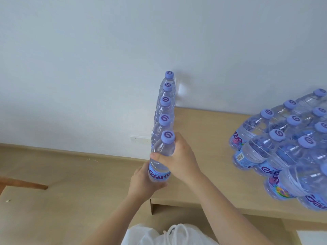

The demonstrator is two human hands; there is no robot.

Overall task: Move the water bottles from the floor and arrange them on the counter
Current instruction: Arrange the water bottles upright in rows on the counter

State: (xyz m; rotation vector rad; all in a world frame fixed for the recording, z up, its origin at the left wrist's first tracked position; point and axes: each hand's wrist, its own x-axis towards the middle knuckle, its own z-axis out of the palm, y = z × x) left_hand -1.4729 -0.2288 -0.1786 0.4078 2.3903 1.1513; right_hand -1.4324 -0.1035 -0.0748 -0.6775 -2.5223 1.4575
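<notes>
Both hands are clasping the nearest water bottle (161,156) at the left end of the counter (203,156): the right hand (178,160) is curling its fingers and thumb around the clear shoulder just below the purple cap (167,137), while the left hand (143,181) is wrapping around the lower body at the blue label, its fingers partly hidden behind the bottle. This bottle is standing upright at the front of a single-file row of bottles (165,106) that is running back along the counter's left edge to the white wall (106,50); four more purple caps are showing one behind the other, each bottle close against the next. Whether the held bottle's base is touching the counter cannot be told, since the left hand is covering it. Well apart to the right, a block of matching bottles (286,147) is standing in tight rows on the same light wooden surface, labels facing the camera and blurring toward the frame's edge. Below and to the left of the counter, the pale wooden floor (53,174) is spreading out, and a white wall socket (140,139) is sitting just above the skirting beside the row. At the bottom of the head view, white clothing with a drawstring (177,234) is showing between the two bare forearms.
</notes>
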